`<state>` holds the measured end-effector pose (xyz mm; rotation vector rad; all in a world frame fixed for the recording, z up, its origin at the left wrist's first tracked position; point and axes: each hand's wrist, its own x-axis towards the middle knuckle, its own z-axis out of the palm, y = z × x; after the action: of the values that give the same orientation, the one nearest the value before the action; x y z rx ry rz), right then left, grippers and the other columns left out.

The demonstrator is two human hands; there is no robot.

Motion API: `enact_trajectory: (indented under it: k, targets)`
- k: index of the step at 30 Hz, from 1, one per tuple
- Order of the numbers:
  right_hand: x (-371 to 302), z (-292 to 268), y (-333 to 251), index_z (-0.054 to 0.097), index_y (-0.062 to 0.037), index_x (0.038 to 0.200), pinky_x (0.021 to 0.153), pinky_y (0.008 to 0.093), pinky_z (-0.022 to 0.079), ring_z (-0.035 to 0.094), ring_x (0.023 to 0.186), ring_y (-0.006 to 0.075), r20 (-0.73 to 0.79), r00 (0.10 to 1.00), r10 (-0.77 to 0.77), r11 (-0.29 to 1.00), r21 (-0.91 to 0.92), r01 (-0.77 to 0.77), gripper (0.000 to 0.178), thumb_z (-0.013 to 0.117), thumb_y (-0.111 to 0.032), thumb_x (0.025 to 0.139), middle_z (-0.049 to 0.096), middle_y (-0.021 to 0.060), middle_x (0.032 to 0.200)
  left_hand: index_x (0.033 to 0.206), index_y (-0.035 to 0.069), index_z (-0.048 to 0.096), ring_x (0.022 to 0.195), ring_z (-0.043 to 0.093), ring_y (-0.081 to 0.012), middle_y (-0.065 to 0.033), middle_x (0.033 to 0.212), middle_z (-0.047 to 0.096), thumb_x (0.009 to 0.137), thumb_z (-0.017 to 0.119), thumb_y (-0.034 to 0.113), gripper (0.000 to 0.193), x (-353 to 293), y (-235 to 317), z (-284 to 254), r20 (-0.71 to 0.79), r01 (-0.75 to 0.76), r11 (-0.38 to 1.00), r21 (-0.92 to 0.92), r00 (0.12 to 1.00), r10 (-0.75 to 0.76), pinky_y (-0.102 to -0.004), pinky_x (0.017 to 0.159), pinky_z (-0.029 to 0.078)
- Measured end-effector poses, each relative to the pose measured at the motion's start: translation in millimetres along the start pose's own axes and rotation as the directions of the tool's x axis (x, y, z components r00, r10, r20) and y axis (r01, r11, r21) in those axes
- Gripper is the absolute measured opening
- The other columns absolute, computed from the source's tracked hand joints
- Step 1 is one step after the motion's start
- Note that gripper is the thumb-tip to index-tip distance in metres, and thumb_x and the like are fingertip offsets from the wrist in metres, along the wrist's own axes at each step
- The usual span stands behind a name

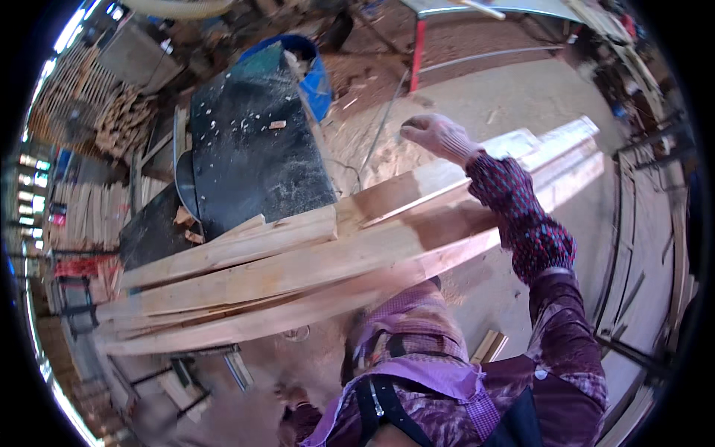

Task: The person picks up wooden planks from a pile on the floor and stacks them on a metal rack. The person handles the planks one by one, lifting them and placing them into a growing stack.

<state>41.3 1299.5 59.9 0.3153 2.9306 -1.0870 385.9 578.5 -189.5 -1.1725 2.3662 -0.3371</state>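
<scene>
Your purple apron [445, 378] lies nearest. Your gloved right hand [438, 135] shows just past the far edge of the boards [298, 272], which stretch left to right; whether it or your blurred left hand [292, 395] is closed, I can't tell. Far left are a black table [249, 156] and blue tub [320, 91].

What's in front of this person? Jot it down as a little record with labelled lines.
Right hand: gloved, past the boards' far edge; grip unclear
Left hand: blurred, low in the picture; grip unclear
Boards: several, long, pale, lying lengthwise together
Black tabletop: beyond the boards, dotted with wood bits
Blue bin: behind the tabletop
</scene>
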Motion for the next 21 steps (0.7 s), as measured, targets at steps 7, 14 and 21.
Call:
enact_trajectory:
  k: [7,14,21]
  targets:
    - [117.9,134.2,35.5,0.07,-0.0036,0.077,0.061,0.0373,0.05,0.064,0.063,0.0222,0.669,0.742,0.04,0.999,-0.034,-0.024,0.047,0.056,-0.048,0.085,0.065,0.0092,0.069,0.129,-0.007,0.05,0.123,0.049,-0.0441,-0.0294,0.129,0.054,0.078,0.067,0.047,0.076,-256.0,49.6,-48.5,0.334,0.091,0.89,-0.446,0.94,0.072,-0.0455,0.102,0.04]
    - [113.9,210.8,31.3,0.07,-0.0081,0.077,0.048,0.0286,0.043,0.055,0.053,0.0123,0.91,0.414,-0.013,1.0,0.0,0.031,0.048,0.058,-0.054,0.086,0.063,0.0004,0.065,0.119,-0.009,0.052,0.107,0.056,-0.0453,-0.0306,0.117,0.058,0.08,0.058,0.043,0.065,-348.3,89.8,-133.0,0.471,0.391,0.866,-0.313,0.855,-0.216,-0.0495,0.095,0.04]
    - [121.8,247.7,52.0,0.07,-0.0065,0.075,0.046,0.0281,0.046,0.052,0.049,0.0117,0.986,0.154,-0.067,0.994,0.078,-0.07,0.043,0.071,-0.049,0.083,0.06,0.002,0.062,0.107,0.005,0.055,0.075,0.057,-0.0277,-0.0145,0.09,0.055,0.08,0.058,0.033,0.039,-416.8,61.3,-74.7,0.619,0.384,0.843,-0.378,0.782,-0.078,-0.0453,0.07,0.047]
